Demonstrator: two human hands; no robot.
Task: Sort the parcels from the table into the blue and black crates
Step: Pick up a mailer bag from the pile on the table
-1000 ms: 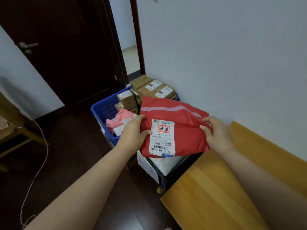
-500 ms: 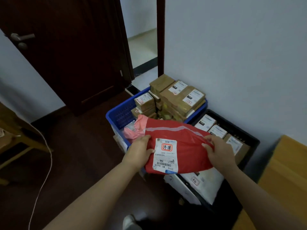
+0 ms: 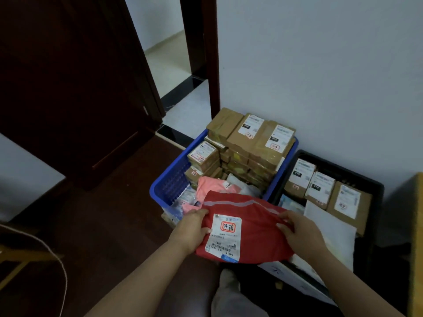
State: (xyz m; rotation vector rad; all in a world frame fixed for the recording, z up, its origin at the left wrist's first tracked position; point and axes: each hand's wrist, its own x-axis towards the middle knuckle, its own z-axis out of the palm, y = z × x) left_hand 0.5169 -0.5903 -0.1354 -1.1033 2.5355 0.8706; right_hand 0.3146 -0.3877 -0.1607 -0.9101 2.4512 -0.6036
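The person holds a flat red plastic mailer bag point(image 3: 249, 227) with both hands, low in the view at about 6 o'clock. The left hand point(image 3: 192, 229) grips its left edge, thumb on top beside the white shipping label point(image 3: 225, 236), the other fingers under the bag and hidden. The right hand point(image 3: 297, 232) grips the right edge with the fingers curled over the top face, close together. The bag hangs over the place where the two crates meet, above their near corners.

The blue plastic crate with a lattice wall point(image 3: 169, 186) stands on the floor at 12 o'clock from the bag. It holds a tall stack of brown cardboard boxes with white labels point(image 3: 249, 145) at its far side, and a pink soft mailer point(image 3: 212, 186) at its near side. The black plastic crate point(image 3: 377, 193) stands just beside it, at 2 o'clock from the bag, against the pale wall point(image 3: 320, 65). In it lie three brown labelled boxes in a row point(image 3: 325, 191) and a white flat envelope point(image 3: 329, 232).

The floor point(image 3: 109, 220) is dark reddish wood. At 10 o'clock a dark brown door point(image 3: 68, 76) stands open, with a light tiled floor behind the doorway. At the right edge a yellowish wooden surface point(image 3: 416, 236) shows, probably the table. A thin pale cord point(image 3: 61, 266) hangs at 8 o'clock.
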